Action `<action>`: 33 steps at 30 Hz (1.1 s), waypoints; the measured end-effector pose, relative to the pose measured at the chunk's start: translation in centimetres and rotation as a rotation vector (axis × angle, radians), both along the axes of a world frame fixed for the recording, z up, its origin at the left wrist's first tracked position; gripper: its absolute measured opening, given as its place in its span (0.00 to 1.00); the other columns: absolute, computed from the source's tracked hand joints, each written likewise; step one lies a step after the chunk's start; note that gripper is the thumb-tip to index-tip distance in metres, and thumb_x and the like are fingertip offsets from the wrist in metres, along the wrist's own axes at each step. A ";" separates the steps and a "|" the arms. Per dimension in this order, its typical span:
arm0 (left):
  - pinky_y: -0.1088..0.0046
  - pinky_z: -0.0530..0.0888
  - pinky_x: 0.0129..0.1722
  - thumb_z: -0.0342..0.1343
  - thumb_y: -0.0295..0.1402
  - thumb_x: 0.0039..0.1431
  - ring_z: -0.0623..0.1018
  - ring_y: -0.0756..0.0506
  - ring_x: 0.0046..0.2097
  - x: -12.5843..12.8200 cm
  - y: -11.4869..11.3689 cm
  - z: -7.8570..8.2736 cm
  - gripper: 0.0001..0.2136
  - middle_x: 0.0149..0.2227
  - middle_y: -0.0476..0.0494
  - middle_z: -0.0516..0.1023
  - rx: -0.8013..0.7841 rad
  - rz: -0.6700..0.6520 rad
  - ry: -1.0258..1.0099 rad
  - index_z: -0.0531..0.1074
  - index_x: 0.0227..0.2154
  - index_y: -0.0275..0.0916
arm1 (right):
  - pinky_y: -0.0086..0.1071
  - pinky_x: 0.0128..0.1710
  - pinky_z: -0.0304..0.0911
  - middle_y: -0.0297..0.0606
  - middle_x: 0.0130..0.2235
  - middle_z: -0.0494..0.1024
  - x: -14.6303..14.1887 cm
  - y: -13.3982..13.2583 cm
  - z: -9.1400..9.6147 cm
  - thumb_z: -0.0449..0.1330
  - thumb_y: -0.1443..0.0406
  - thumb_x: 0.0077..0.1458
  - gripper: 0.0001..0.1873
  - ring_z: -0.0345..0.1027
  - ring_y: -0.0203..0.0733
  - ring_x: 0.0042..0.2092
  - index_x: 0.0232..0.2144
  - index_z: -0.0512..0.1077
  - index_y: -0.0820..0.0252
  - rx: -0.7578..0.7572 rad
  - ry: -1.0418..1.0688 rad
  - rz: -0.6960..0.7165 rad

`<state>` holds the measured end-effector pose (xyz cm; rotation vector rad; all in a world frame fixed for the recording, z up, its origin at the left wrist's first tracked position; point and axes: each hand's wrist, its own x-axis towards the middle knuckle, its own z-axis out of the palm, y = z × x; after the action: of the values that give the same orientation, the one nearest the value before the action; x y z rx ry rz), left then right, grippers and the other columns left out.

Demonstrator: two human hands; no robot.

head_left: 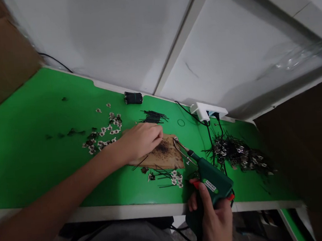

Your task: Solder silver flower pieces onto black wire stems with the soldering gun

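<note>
My right hand (216, 220) is wrapped round the grip of a green soldering gun (215, 177) with red parts. Its metal tip points up and left, over the right end of a scorched brown board (168, 160). My left hand (141, 140) is above the left part of that board, fingers curled together; whatever they may pinch is hidden. Just below the board lie loose thin black wires (162, 174) and a small cluster of pale metal pieces (176, 178). More small metal pieces (103, 134) are scattered left of my left hand.
Behind the board are a pile of black wires (153, 116) and a tied black bundle (133, 97). A white power strip (209, 111) with plugged cords stands by the wall. To the right is a heap of wired pieces (238, 153). Cardboard (5, 58) rises at the left.
</note>
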<state>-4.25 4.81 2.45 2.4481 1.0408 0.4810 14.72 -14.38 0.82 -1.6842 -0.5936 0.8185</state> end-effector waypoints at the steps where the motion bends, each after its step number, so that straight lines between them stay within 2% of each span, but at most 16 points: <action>1: 0.72 0.67 0.35 0.52 0.29 0.67 0.76 0.47 0.35 0.5 -0.2 -0.3 0.07 0.34 0.46 0.78 0.040 -0.001 0.014 0.74 0.34 0.37 | 0.31 0.22 0.60 0.35 0.29 0.77 0.0 0.0 0.0 0.70 0.52 0.51 0.20 0.61 0.33 0.22 0.37 0.74 0.61 0.001 0.010 -0.004; 5: 0.69 0.72 0.39 0.49 0.28 0.70 0.78 0.44 0.40 2.3 -0.9 -1.1 0.10 0.37 0.43 0.78 0.113 -0.012 0.070 0.74 0.37 0.36 | 0.30 0.22 0.60 0.37 0.32 0.79 0.1 -0.1 -0.1 0.70 0.51 0.51 0.21 0.61 0.32 0.22 0.36 0.73 0.61 0.008 0.051 0.001; 11: 0.69 0.75 0.43 0.50 0.24 0.68 0.79 0.44 0.41 3.9 -1.2 -1.9 0.11 0.37 0.44 0.78 0.155 -0.031 0.041 0.78 0.39 0.37 | 0.29 0.20 0.60 0.35 0.33 0.77 0.6 0.1 0.0 0.70 0.51 0.51 0.21 0.61 0.31 0.21 0.34 0.70 0.59 0.031 0.103 0.039; 17: 0.70 0.74 0.40 0.56 0.28 0.66 0.80 0.44 0.39 4.4 -0.6 -2.7 0.07 0.35 0.45 0.80 0.120 0.018 -0.032 0.79 0.37 0.38 | 0.28 0.22 0.58 0.27 0.23 0.69 0.8 0.0 0.0 0.69 0.50 0.53 0.20 0.60 0.32 0.22 0.33 0.70 0.59 -0.023 0.131 0.053; 22: 0.70 0.72 0.36 0.58 0.28 0.65 0.81 0.44 0.37 4.6 -0.3 -2.4 0.05 0.35 0.45 0.82 0.111 0.048 -0.004 0.78 0.34 0.37 | 0.28 0.23 0.58 0.28 0.22 0.69 0.9 -0.1 0.0 0.70 0.49 0.51 0.23 0.60 0.33 0.22 0.38 0.73 0.61 -0.061 0.117 0.020; 26: 0.70 0.70 0.33 0.59 0.27 0.64 0.81 0.43 0.34 4.9 0.0 -2.0 0.05 0.31 0.46 0.82 0.102 0.040 0.028 0.76 0.31 0.38 | 0.27 0.23 0.58 0.28 0.25 0.69 1.0 -0.1 0.0 0.71 0.52 0.52 0.19 0.59 0.31 0.23 0.33 0.72 0.59 -0.039 0.158 0.028; 33: 0.72 0.71 0.34 0.58 0.25 0.63 0.82 0.43 0.37 5.1 0.0 -2.3 0.02 0.34 0.45 0.83 0.049 0.078 -0.008 0.74 0.37 0.38 | 0.28 0.23 0.58 0.29 0.23 0.69 0.8 0.1 0.1 0.71 0.50 0.49 0.23 0.60 0.32 0.23 0.38 0.75 0.61 -0.089 0.125 -0.023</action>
<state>0.89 4.82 0.17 2.4537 1.1373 0.5471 15.47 -14.31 0.96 -1.7034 -0.4569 0.9378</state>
